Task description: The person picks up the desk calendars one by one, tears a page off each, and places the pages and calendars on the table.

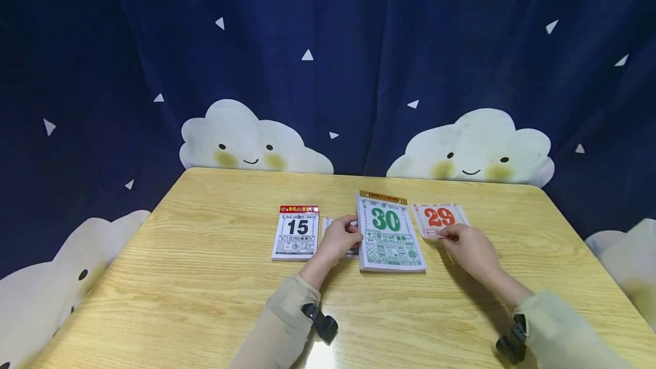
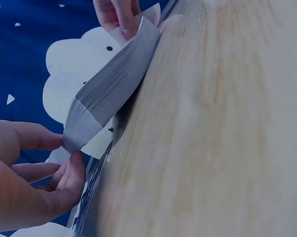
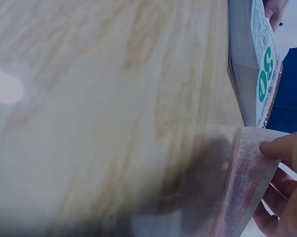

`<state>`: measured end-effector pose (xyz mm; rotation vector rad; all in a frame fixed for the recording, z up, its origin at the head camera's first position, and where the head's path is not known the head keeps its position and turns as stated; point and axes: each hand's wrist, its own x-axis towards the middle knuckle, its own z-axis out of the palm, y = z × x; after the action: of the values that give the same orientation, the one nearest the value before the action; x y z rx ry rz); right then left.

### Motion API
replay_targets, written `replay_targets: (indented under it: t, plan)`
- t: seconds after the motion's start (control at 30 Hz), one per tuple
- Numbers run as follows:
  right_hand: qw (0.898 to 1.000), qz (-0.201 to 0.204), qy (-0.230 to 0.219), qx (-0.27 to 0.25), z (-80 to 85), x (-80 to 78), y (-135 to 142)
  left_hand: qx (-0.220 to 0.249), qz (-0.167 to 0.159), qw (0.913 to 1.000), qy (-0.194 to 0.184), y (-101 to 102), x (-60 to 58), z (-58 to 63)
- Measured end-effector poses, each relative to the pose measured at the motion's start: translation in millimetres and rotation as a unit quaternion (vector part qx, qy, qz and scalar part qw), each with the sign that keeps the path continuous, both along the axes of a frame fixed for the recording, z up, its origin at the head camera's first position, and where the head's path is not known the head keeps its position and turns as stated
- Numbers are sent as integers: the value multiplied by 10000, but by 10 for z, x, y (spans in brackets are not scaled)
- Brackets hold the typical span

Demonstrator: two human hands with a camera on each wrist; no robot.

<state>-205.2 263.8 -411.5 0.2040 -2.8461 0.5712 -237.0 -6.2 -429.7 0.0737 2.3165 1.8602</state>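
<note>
My left hand (image 1: 340, 238) grips the left edge of a thick tear-off calendar (image 1: 392, 238) that shows a green 30. In the left wrist view, the thumb and fingers pinch the corner of its page block (image 2: 111, 74), and that side is raised off the table. A loose calendar page (image 1: 435, 218) with a red 29 lies right of the calendar. My right hand (image 1: 471, 248) pinches this page by its lower edge; in the right wrist view the sheet (image 3: 249, 173) curves up under the thumb.
A smaller calendar (image 1: 296, 235) with a black 15 and red header lies at the left. Another printed piece (image 1: 353, 252) sits partly hidden behind my left hand. The wooden table (image 1: 205, 278) reaches back to a dark blue curtain (image 1: 338, 73) with white clouds.
</note>
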Motion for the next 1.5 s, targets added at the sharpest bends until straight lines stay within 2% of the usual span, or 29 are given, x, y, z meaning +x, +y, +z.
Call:
replay_targets:
  t: [0.27, 0.5, 0.77, 0.9, 1.1, 1.27, 1.5]
  plan:
    - [10000, 42, -61, 47, -74, 39, 35, -76, -27, 9999, -124, 60, -3, 12]
    - [9998, 85, -146, 96, -97, 78, 116, -296, -73, 9993, -229, 112, -17, -31]
    - [9997, -39, -143, 200, -97, 141, 237, -320, -114, 9992, -198, 193, 1, 6]
    - [9995, 37, -254, 192, -116, 160, 263, -371, -75, 9990, -244, 221, 13, 9]
    - [9985, 243, -435, 204, -141, 166, 251, -923, 70, 9957, -73, 245, 1, -14]
    - [9967, 489, -622, 188, -114, 199, 201, -1391, 183, 9901, 23, 251, 25, 16]
    - [9939, 639, -888, 166, -89, 200, 179, -1676, 110, 9858, 20, 258, 34, 56]
